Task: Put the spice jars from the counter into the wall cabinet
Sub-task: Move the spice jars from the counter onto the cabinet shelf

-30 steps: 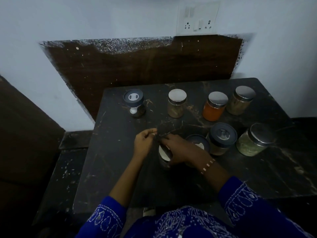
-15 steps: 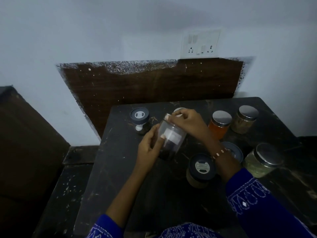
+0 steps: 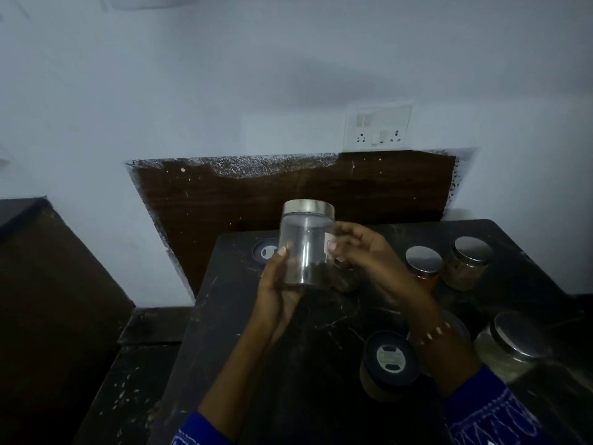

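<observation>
Holding one jar (image 3: pixel 306 244), two hands (image 3: pixel 279 290)

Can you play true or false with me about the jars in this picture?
1. Both hands hold a clear jar up off the counter. True.
2. The held jar has a blue lid. False: its lid is silvery metal.
3. The left hand is under and beside the held jar. True.
4. The held jar is tipped upside down. False: it is upright, lid on top.
5. A jar with a dark lid stands on the counter near the right wrist. True.
6. The counter is white. False: it is dark.
</observation>
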